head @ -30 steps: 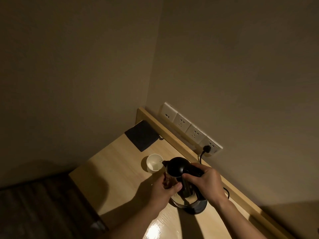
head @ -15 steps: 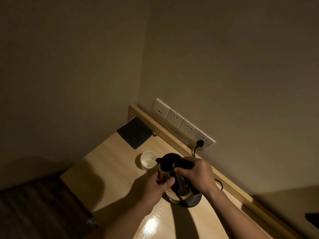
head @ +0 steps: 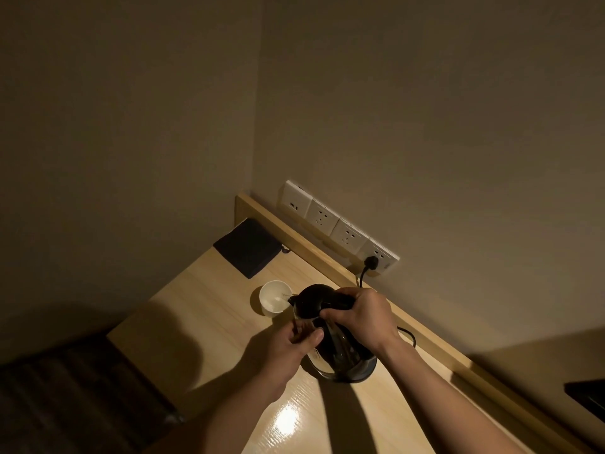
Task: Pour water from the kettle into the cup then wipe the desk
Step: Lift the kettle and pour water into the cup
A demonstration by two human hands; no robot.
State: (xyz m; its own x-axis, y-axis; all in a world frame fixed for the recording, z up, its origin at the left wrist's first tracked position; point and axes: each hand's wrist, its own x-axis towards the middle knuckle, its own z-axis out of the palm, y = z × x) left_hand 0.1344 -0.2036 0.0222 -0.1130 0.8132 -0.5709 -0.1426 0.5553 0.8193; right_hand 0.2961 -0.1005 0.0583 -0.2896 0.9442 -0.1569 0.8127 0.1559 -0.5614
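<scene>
A glass kettle (head: pixel 340 355) with a black lid and base is tilted toward a white paper cup (head: pixel 274 300) on the light wooden desk (head: pixel 203 309). Its spout hangs over the cup's rim and a thin stream of water runs into the cup. My right hand (head: pixel 360 314) grips the kettle's handle from above. My left hand (head: pixel 291 347) presses against the kettle's glass side, steadying it. A dark folded cloth (head: pixel 248 248) lies in the desk's far corner, beyond the cup.
A row of white wall sockets (head: pixel 337 229) sits above the desk's raised back edge, with a black plug (head: pixel 371 262) and cord running down behind the kettle. A dark object (head: pixel 587 396) shows at the right edge. Dark floor lies left of the desk.
The kettle has tipped further toward the cup, spout now over its rim, and water is flowing. Both hands kept their hold. The camera view shifted slightly.
</scene>
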